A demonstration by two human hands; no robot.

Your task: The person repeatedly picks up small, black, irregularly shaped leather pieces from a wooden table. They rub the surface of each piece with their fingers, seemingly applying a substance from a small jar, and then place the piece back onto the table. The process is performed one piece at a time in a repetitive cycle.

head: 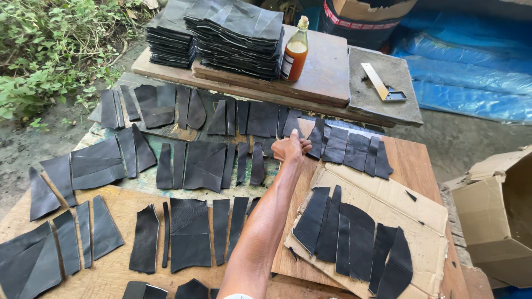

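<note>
Only one arm shows, reaching up from the bottom middle; I take it for my left hand (289,148). Its fingers pinch the left edge of a black leather piece (317,138), the first in a row of such pieces (354,149) laid on a wooden board (413,160). Several more black leather cut pieces (202,165) lie in rows left of the hand. Another group (349,238) rests on a sheet of cardboard (410,213) just right of my forearm. My right hand is out of view.
Tall stacks of black leather sheets (233,33) stand on planks at the back, beside a bottle of orange liquid (295,52). A metal square (382,83) lies on a concrete slab (399,105). An open cardboard box (499,216) stands right; plants (50,50) left; blue tarpaulin (471,72) far right.
</note>
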